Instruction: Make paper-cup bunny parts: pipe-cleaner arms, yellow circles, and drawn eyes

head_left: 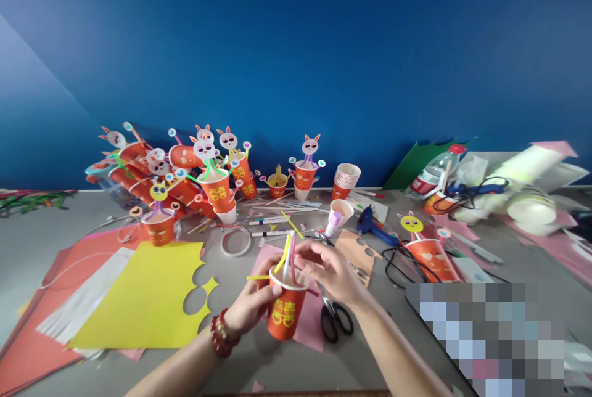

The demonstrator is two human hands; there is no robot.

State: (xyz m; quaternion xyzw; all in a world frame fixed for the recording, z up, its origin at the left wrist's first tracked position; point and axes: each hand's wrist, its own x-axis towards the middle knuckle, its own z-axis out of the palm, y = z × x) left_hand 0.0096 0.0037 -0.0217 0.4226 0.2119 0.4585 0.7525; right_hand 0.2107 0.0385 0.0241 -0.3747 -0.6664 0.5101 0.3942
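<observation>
Red paper cup with straws, held over the craft table

The red paper cup (287, 311) has a white rim, a gold double character on its side, and yellow, pink and white straws (287, 255) standing in it; it sits low in the middle of the view, above pink paper (309, 329) and just left of black-handled scissors (337, 318). The left hand (252, 301) wraps around the cup's side, fingers closed on it. The right hand (329, 267) pinches the straws near their tops, fingertips narrowed. Yellow paper (143, 298) lies to the left.
</observation>
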